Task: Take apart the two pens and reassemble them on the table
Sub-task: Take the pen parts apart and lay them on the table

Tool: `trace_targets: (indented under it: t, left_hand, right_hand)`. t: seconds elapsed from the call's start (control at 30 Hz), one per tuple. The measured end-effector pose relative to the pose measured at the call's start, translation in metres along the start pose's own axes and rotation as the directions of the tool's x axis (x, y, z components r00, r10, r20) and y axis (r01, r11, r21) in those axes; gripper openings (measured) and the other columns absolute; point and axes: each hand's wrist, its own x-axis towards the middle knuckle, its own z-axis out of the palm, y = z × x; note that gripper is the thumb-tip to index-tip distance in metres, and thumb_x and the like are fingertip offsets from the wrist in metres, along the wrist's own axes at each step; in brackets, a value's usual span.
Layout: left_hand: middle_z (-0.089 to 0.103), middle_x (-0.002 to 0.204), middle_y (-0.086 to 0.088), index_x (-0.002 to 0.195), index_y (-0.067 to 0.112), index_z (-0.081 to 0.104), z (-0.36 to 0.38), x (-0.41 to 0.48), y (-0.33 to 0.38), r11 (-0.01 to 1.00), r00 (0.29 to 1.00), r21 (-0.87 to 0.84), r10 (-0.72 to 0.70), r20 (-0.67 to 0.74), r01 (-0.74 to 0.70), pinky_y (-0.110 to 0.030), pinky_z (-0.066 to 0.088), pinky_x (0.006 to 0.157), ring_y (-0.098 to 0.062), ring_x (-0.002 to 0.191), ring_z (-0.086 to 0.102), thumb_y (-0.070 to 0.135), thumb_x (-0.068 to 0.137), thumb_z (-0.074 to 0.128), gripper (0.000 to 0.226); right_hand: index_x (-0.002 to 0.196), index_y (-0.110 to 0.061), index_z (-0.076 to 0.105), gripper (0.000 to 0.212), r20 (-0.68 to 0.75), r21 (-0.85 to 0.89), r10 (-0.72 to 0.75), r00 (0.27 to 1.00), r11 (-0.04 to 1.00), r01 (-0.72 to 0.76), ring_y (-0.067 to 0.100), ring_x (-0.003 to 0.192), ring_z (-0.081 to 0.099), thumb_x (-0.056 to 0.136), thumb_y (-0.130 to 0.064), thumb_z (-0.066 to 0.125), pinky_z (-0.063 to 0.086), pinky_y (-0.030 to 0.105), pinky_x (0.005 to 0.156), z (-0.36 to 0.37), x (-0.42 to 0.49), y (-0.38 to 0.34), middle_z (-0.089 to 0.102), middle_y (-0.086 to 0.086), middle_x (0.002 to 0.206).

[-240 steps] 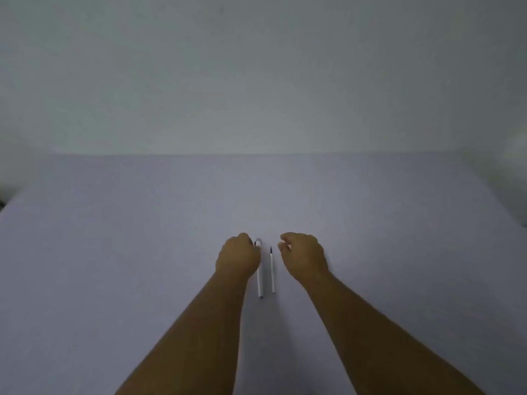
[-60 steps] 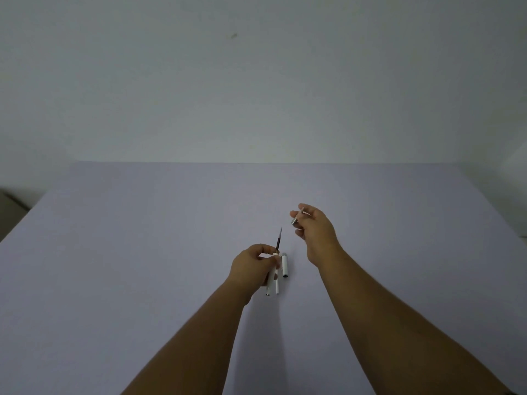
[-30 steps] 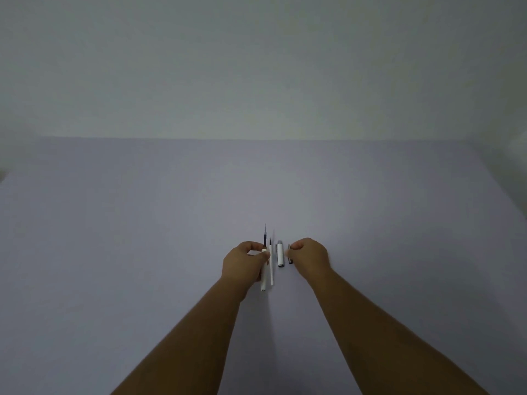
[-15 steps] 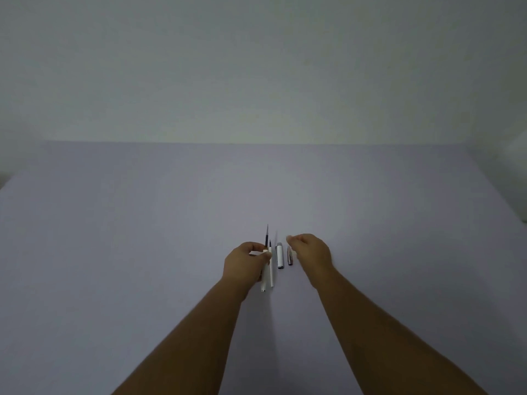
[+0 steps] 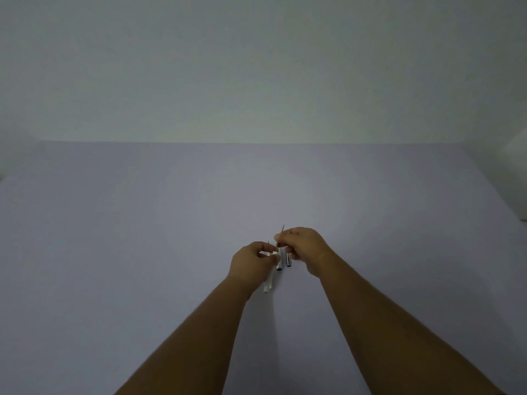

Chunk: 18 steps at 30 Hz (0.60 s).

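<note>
The bench (image 5: 142,223) lies open across the left, the right and the upper middle of the frame, up to the wall (image 5: 256,67) that closes off its far edge. The only clutter sits just below the centre: the left hand (image 5: 252,265) and the right hand (image 5: 303,248) close together, with a white pen barrel (image 5: 268,283), a white cap (image 5: 279,262) and a small dark-tipped piece (image 5: 288,260) packed in the narrow gap between them. Both forearms block the lower middle.

A pale wall (image 5: 256,67) rises behind the lavender tabletop (image 5: 114,238).
</note>
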Motion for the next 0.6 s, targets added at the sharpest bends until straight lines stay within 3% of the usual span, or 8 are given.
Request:
trace_targets:
  t: [0.07, 0.17, 0.2, 0.27, 0.33, 0.37, 0.5, 0.6]
  left_hand:
    - [0.070, 0.091, -0.008, 0.092, 0.022, 0.068, 0.000, 0.001, -0.001, 1.000, 1.000, -0.006, 0.002, 0.007, -0.002, -0.040, 0.059, 0.081, -0.025, 0.080, 0.066, 0.020, 0.083, 0.067, 0.010]
    - [0.068, 0.084, -0.005, 0.090, 0.022, 0.068, -0.003, 0.004, -0.007, 1.000, 1.000, 0.021, -0.006, 0.009, 0.006, -0.040, 0.058, 0.083, -0.019, 0.072, 0.062, 0.020, 0.082, 0.067, 0.008]
    - [0.068, 0.084, -0.004, 0.088, 0.023, 0.068, -0.004, 0.005, -0.009, 1.000, 1.000, 0.024, -0.014, 0.000, 0.014, -0.041, 0.058, 0.083, -0.019, 0.073, 0.062, 0.020, 0.082, 0.067, 0.007]
    - [0.069, 0.090, -0.006, 0.089, 0.023, 0.067, -0.008, 0.008, -0.015, 0.999, 0.999, 0.022, -0.033, -0.030, 0.033, -0.041, 0.058, 0.083, -0.021, 0.078, 0.063, 0.019, 0.083, 0.065, 0.007]
    - [0.070, 0.096, -0.008, 0.093, 0.021, 0.067, -0.011, 0.011, -0.019, 0.999, 0.997, 0.013, -0.050, -0.061, 0.051, -0.039, 0.059, 0.081, -0.021, 0.080, 0.063, 0.019, 0.084, 0.064, 0.009]
    - [0.069, 0.097, -0.009, 0.094, 0.020, 0.067, -0.012, 0.012, -0.021, 0.998, 0.996, 0.006, -0.059, -0.070, 0.059, -0.037, 0.059, 0.078, -0.020, 0.077, 0.062, 0.019, 0.084, 0.064, 0.011]
    - [0.066, 0.094, -0.007, 0.100, 0.019, 0.065, -0.012, 0.015, -0.024, 0.996, 0.993, -0.016, -0.085, -0.078, 0.084, -0.036, 0.059, 0.074, -0.017, 0.069, 0.060, 0.019, 0.084, 0.066, 0.016]
    - [0.064, 0.093, -0.005, 0.104, 0.017, 0.065, -0.009, 0.017, -0.025, 0.996, 0.992, -0.025, -0.093, -0.085, 0.091, -0.033, 0.058, 0.072, -0.016, 0.069, 0.059, 0.019, 0.083, 0.067, 0.021]
  right_hand:
    - [0.071, -0.016, 0.067, 0.011, -0.048, 0.044, -0.040, 0.998, 0.998, 0.042, 0.010, 0.060, 0.054, 0.080, -0.021, 0.066, 0.046, 0.024, 0.058, 0.003, 0.002, 0.000, 0.064, -0.001, 0.067]
    - [0.068, -0.015, 0.063, 0.019, -0.279, 0.267, -0.034, 0.960, 0.957, 0.112, 0.009, 0.054, 0.053, 0.086, -0.016, 0.058, 0.048, 0.022, 0.054, -0.003, 0.010, -0.002, 0.061, 0.001, 0.064]
    - [0.067, -0.014, 0.062, 0.021, -0.340, 0.263, -0.027, 0.940, 0.957, 0.122, 0.010, 0.053, 0.052, 0.087, -0.016, 0.057, 0.050, 0.024, 0.054, -0.007, 0.013, -0.001, 0.060, 0.001, 0.063]
    - [0.067, -0.012, 0.062, 0.021, -0.371, 0.005, -0.051, 0.927, 0.998, 0.056, 0.017, 0.058, 0.055, 0.087, -0.019, 0.058, 0.053, 0.033, 0.062, -0.017, 0.018, 0.008, 0.060, 0.006, 0.067]
    - [0.074, -0.007, 0.066, 0.021, -0.307, -0.343, -0.065, 0.950, 0.938, -0.047, 0.027, 0.071, 0.062, 0.085, -0.024, 0.062, 0.054, 0.040, 0.076, -0.019, 0.016, 0.020, 0.063, 0.011, 0.073]
    - [0.077, -0.002, 0.068, 0.024, -0.282, -0.416, -0.055, 0.958, 0.907, -0.070, 0.029, 0.074, 0.063, 0.084, -0.025, 0.064, 0.055, 0.042, 0.079, -0.018, 0.015, 0.025, 0.064, 0.014, 0.075]
    - [0.081, 0.004, 0.069, 0.032, -0.316, -0.440, -0.065, 0.947, 0.894, -0.085, 0.029, 0.070, 0.062, 0.081, -0.028, 0.067, 0.053, 0.040, 0.077, -0.008, 0.009, 0.030, 0.071, 0.024, 0.081]
    - [0.082, 0.006, 0.069, 0.034, -0.334, -0.454, -0.087, 0.938, 0.887, -0.079, 0.035, 0.078, 0.067, 0.081, -0.027, 0.068, 0.053, 0.038, 0.073, -0.005, 0.008, 0.028, 0.071, 0.024, 0.081]
